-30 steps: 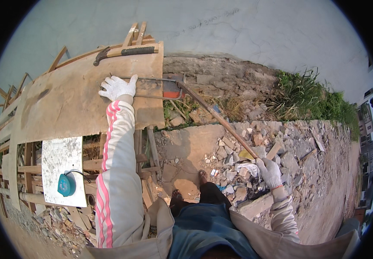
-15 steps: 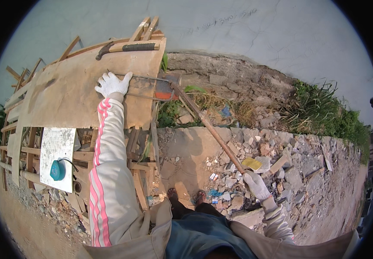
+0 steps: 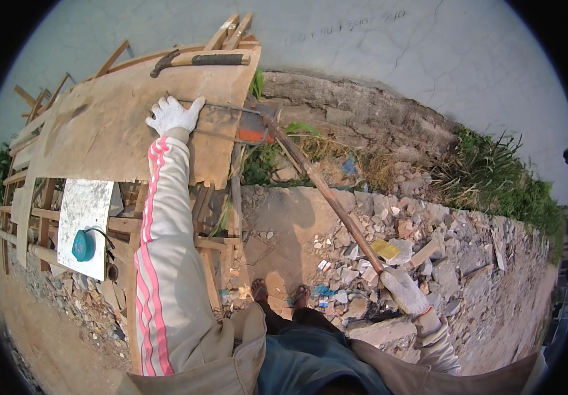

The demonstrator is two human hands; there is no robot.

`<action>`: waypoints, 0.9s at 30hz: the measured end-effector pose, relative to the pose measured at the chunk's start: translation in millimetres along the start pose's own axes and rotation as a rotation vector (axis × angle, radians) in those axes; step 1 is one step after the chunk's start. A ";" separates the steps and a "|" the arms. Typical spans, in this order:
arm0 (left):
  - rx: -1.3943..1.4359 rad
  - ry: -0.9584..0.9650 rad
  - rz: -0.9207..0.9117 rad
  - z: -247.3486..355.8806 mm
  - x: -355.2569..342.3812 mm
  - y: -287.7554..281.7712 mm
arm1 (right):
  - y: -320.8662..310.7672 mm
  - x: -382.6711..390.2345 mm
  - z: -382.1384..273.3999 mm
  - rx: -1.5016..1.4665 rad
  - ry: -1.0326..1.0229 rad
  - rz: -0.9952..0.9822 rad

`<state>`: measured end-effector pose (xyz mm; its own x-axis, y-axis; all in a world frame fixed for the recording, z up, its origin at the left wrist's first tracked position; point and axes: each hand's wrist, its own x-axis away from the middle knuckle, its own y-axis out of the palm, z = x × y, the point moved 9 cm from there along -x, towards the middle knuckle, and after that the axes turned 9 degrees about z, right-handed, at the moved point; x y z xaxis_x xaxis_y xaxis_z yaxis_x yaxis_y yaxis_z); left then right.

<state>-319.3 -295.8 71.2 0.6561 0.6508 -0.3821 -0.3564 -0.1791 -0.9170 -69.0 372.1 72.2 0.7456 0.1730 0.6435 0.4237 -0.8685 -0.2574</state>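
Observation:
My left hand [image 3: 173, 116], in a white knit glove, lies with fingers spread on a brown plywood sheet [image 3: 103, 141]. Under or beside it runs a thin metal rod frame [image 3: 221, 105], partly hidden by the hand. At the frame's right end, over the sheet's edge, sits an orange-and-grey piece [image 3: 251, 135]. A long wooden handle [image 3: 327, 194] slants from there down to my gloved right hand [image 3: 404, 291], closed around its lower end. How handle and frame join is hard to make out. A claw hammer [image 3: 198, 59] with black wrap on its handle rests near the sheet's far edge.
Wooden slats [image 3: 123, 224] support the sheet. A teal round object [image 3: 83, 245] with a dark cord sits on a white panel [image 3: 70, 207]. Broken rubble [image 3: 452, 273] covers the ground at right. Behind stand plants [image 3: 481, 164] and a grey wall [image 3: 468, 66].
My right hand has moved down and to the right along with the handle's lower end. The left hand stays spread on the sheet. The whole view has shifted slightly.

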 end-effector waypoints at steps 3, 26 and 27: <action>-0.005 -0.006 0.011 -0.8 0.7 -2.2 | 13.3 -0.8 6.8 -0.180 0.081 -0.128; 0.014 0.004 0.015 0.6 1.0 -2.8 | 36.7 -18.4 55.2 -0.217 0.129 -0.110; 0.005 -0.007 0.019 -2.2 0.9 -3.3 | 42.7 -15.6 56.6 -0.274 0.178 -0.119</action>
<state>-316.1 -296.2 73.6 0.6446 0.6521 -0.3991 -0.3724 -0.1881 -0.9088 -33.4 358.7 10.3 0.5873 0.2180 0.7795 0.3309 -0.9435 0.0146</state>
